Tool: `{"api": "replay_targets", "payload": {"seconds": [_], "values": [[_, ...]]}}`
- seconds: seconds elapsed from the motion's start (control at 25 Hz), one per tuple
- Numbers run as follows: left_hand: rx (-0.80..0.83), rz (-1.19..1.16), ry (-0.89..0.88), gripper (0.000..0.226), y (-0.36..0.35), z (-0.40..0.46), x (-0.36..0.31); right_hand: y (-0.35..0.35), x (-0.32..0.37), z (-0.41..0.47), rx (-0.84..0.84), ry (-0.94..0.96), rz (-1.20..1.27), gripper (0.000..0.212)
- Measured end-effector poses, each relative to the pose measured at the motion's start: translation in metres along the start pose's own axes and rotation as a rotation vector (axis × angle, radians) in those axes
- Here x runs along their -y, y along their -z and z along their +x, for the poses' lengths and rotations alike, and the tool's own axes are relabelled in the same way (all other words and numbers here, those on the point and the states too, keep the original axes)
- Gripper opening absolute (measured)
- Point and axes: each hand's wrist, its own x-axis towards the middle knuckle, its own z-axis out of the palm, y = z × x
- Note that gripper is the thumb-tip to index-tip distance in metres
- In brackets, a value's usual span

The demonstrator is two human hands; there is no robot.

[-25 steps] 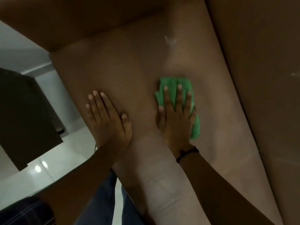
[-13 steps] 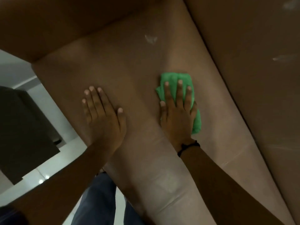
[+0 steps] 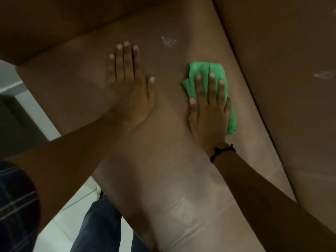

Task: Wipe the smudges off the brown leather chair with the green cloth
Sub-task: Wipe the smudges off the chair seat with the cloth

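The brown leather chair [image 3: 76, 84] fills most of the view, its seat cushion running from upper left to lower right. My right hand [image 3: 209, 110] lies flat on the folded green cloth [image 3: 205, 70], pressing it onto the seat near the backrest seam. My left hand [image 3: 131, 88] rests palm down on the bare seat, fingers spread, holding nothing. A white smudge [image 3: 169, 40] sits on the seat just beyond the cloth. Another white smudge [image 3: 323, 75] marks the backrest at the right, and faint streaks [image 3: 183, 202] show on the cushion's near end.
The backrest [image 3: 291, 124] rises along the right side and an armrest [image 3: 54, 20] crosses the top left. White tiled floor [image 3: 60, 224] and a dark piece of furniture [image 3: 16, 124] lie at the left. My jeans-clad legs [image 3: 101, 230] are below the cushion.
My left hand has slid forward and rightward on the seat, closer to the cloth. My right hand and the cloth stay pressed in about the same spot while the view shifted.
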Motion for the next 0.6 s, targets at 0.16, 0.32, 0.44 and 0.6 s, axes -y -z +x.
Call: {"api": "replay_targets", "payload": {"seconds": [0.16, 0.32, 0.44, 0.6], "values": [[0.019, -0.038, 0.012, 0.080, 0.008, -0.006, -0.004, 0.021, -0.009, -0.023, 0.075, -0.198, 0.071, 0.063], [-0.008, 0.006, 0.009, 0.080, 0.002, -0.003, -0.004, 0.017, 0.052, 0.078, -0.003, -0.078, 0.095, 0.063], [-0.039, 0.022, 0.000, 0.079, -0.002, -0.003, -0.002, 0.006, 0.089, 0.122, -0.028, 0.120, 0.058, 0.061], [0.045, -0.011, 0.010, 0.079, 0.013, -0.003, -0.006, 0.021, 0.053, 0.096, 0.120, 0.158, 0.056, 0.060]]}}
